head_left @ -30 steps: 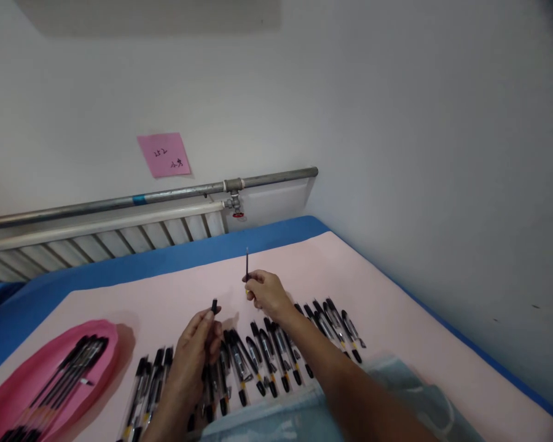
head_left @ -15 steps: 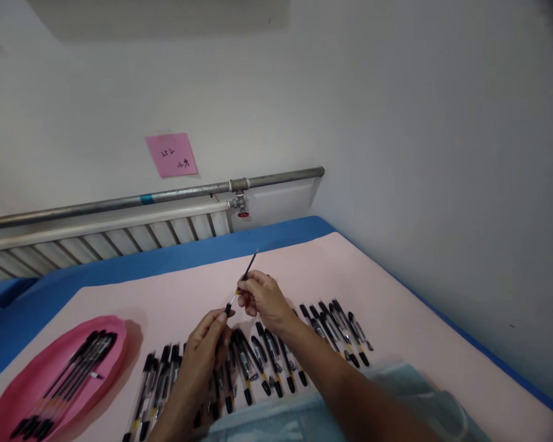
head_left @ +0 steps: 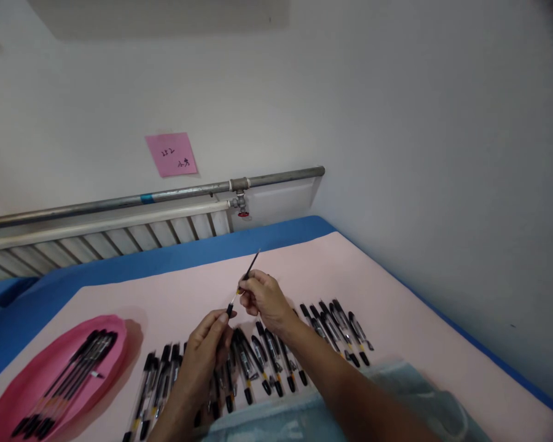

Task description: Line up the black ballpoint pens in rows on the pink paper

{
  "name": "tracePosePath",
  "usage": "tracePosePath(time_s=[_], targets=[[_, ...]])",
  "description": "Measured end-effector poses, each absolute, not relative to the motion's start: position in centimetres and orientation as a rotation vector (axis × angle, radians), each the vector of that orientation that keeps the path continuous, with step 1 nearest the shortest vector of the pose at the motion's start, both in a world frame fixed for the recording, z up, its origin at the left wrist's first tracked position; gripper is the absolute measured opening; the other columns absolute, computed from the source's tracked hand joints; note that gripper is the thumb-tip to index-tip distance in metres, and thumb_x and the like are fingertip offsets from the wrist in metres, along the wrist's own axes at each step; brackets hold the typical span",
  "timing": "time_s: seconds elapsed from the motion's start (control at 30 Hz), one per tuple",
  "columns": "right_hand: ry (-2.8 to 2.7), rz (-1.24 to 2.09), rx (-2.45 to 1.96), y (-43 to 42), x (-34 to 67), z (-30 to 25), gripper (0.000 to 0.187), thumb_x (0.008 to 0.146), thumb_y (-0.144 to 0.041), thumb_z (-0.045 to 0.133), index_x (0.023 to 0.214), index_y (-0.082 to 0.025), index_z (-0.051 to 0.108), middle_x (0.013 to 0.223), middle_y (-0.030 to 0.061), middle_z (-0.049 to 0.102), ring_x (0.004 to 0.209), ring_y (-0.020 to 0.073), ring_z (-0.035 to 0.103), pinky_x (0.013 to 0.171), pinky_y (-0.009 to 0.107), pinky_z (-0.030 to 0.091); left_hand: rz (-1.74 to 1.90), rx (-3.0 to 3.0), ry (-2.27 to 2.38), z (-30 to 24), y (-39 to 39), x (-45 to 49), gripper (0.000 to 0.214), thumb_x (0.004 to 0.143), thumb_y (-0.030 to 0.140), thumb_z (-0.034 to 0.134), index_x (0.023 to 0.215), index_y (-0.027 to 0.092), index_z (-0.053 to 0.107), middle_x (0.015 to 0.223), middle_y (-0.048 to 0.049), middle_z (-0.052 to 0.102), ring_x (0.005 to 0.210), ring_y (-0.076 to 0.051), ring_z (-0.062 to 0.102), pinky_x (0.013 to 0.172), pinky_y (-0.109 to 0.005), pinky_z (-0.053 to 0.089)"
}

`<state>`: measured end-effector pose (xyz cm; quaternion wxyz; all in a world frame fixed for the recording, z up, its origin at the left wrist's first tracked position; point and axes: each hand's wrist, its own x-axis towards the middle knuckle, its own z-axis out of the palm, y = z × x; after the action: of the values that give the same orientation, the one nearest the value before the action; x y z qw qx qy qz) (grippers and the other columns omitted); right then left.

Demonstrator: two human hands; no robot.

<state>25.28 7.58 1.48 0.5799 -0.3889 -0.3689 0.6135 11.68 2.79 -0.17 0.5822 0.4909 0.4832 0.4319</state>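
Note:
A slim pen [head_left: 252, 263] is held up slantwise between my two hands above the table, its dark thin end pointing up and away. My right hand [head_left: 263, 298] pinches it around the middle, near a yellow band. Lower down, my left hand [head_left: 207, 341] has thumb and fingers closed on a black end piece [head_left: 230, 309] of the same pen. A pale narrow stretch shows between the two grips. Whether the parts are joined there, I cannot tell. Under and around my hands lies a row of black-capped clear pens [head_left: 270, 350], partly hidden by my left hand and both forearms.
At left a pink oval tray [head_left: 120, 344] holds several pens. Pink sheeting [head_left: 175, 301] covers the blue table surface [head_left: 286, 232]. Behind are a radiator [head_left: 133, 236], a pipe with a red-handled valve [head_left: 243, 214], and a wall on the right. Light blue cloth [head_left: 396, 387] lies at the near edge.
Both hands and the pen have shifted very slightly to the right. The grips look the same, and the pens on the table and in the tray stay put.

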Motion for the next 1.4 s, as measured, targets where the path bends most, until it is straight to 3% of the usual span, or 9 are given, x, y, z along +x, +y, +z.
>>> tracePosePath(time_s=[0.17,0.37,0.5,0.63,0.77,0.83,1.07,1.23,1.4], targets=[[-0.968,1.407,-0.955,7.6,25.6,1.4,0.005,0.065,-0.021,0.051,0.063,-0.017,0.050,0.043,-0.0055,0.049,0.033,0.0044,0.036,0.031,0.015,0.020,0.995,1.124,1.136,-0.2,2.8,11.8,0.036,0.076,0.050,0.051,0.096,0.020,0.056,0.051,0.0082,0.037,0.038,-0.004,0.023,0.038,-0.017,0.013],[-1.304,1.404,-1.041,6.7,25.2,1.7,0.008,0.067,-0.018,0.053,0.059,-0.017,0.054,0.045,-0.0053,0.050,0.038,0.0044,0.040,0.038,0.015,0.028,1.007,1.128,1.155,0.0,2.9,11.6,0.033,0.076,0.050,0.051,0.086,0.018,0.055,0.053,0.0074,0.039,0.038,-0.003,0.024,0.037,-0.017,0.015],[-1.322,1.371,-1.069,7.1,26.1,2.0,0.010,0.069,-0.026,0.055,0.071,-0.018,0.060,0.052,-0.0040,0.051,0.042,0.0061,0.042,0.038,0.016,0.029,1.079,1.078,1.141,-0.4,3.1,11.3,0.036,0.075,0.048,0.054,0.097,0.020,0.056,0.053,0.0077,0.041,0.037,-0.003,0.026,0.036,-0.016,0.016],[-1.235,1.020,-1.284,8.6,29.6,2.0,0.015,0.072,-0.027,0.049,0.076,-0.018,0.060,0.064,-0.0009,0.057,0.049,0.0089,0.049,0.043,0.020,0.033,1.152,1.016,1.134,-0.7,3.3,11.2,0.049,0.073,0.047,0.056,0.114,0.021,0.052,0.050,0.0087,0.039,0.036,-0.004,0.027,0.035,-0.015,0.018],[-1.729,0.499,-1.763,9.4,32.6,1.3,0.018,0.071,-0.018,0.046,0.075,-0.017,0.063,0.073,0.0045,0.064,0.069,0.0160,0.056,0.058,0.024,0.038,1.155,1.011,1.109,-0.5,3.3,11.3,0.049,0.074,0.048,0.054,0.115,0.021,0.052,0.049,0.0093,0.037,0.035,-0.004,0.026,0.034,-0.015,0.019],[-1.946,0.410,-1.876,9.3,32.9,0.6,0.020,0.068,-0.014,0.048,0.077,-0.017,0.066,0.078,0.0064,0.066,0.073,0.0182,0.058,0.060,0.025,0.037,1.127,1.013,1.127,-0.4,3.2,11.3,0.049,0.073,0.048,0.054,0.114,0.021,0.052,0.050,0.0090,0.039,0.036,-0.004,0.028,0.034,-0.015,0.020],[-2.133,0.470,-1.869,8.8,31.6,-1.3,0.025,0.059,0.000,0.050,0.072,-0.012,0.067,0.082,0.0141,0.067,0.079,0.0233,0.060,0.065,0.028,0.039,1.107,1.017,1.067,-0.5,3.2,11.4,0.040,0.074,0.045,0.056,0.106,0.021,0.054,0.059,0.0061,0.048,0.036,-0.003,0.030,0.033,-0.015,0.019],[-2.032,0.500,-1.777,9.0,31.1,-0.3,0.026,0.070,-0.007,0.047,0.087,-0.013,0.066,0.088,0.0126,0.066,0.082,0.0213,0.060,0.068,0.028,0.041,1.046,1.002,1.091,-0.1,3.0,11.5,0.043,0.074,0.047,0.054,0.111,0.023,0.052,0.054,0.0078,0.043,0.035,-0.003,0.024,0.034,-0.015,0.015],[-1.281,1.167,-1.172,8.3,28.2,2.0,0.016,0.071,-0.022,0.051,0.080,-0.017,0.063,0.072,0.0024,0.062,0.059,0.0124,0.055,0.049,0.022,0.039,0.967,1.021,1.088,0.2,2.8,11.6,0.044,0.076,0.048,0.052,0.112,0.023,0.052,0.054,0.0080,0.041,0.035,-0.002,0.021,0.035,-0.015,0.014]])
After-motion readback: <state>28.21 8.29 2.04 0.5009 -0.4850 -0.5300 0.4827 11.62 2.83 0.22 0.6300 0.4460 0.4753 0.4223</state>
